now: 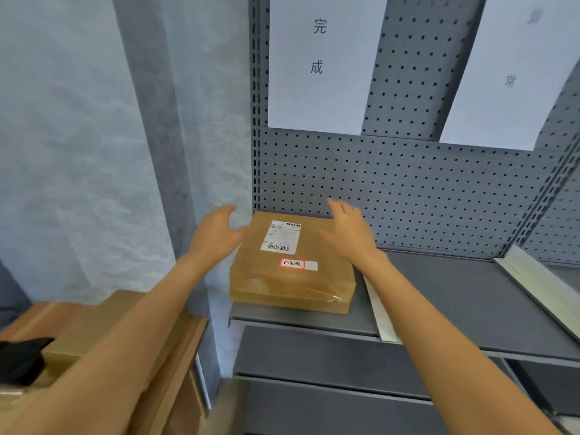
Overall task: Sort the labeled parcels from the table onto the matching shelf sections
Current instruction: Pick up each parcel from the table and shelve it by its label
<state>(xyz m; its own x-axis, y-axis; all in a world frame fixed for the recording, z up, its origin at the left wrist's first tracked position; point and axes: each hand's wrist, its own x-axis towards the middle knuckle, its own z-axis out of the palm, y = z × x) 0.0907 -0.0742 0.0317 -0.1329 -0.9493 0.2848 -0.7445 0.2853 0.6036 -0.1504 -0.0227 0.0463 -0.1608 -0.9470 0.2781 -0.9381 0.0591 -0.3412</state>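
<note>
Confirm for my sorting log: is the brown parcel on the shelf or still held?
On the shelf: the parcel lies flat on the grey shelf, both open hands beside it.

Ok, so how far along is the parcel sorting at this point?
Done, it seems: one brown parcel with a red-framed tag lies on the shelf under the 完成 sign, left of a divider. In hand: nothing; the left hand and right hand hover open on either side of it. Left: at least one more box sits on the table, lower left; its label isn't visible.
</note>
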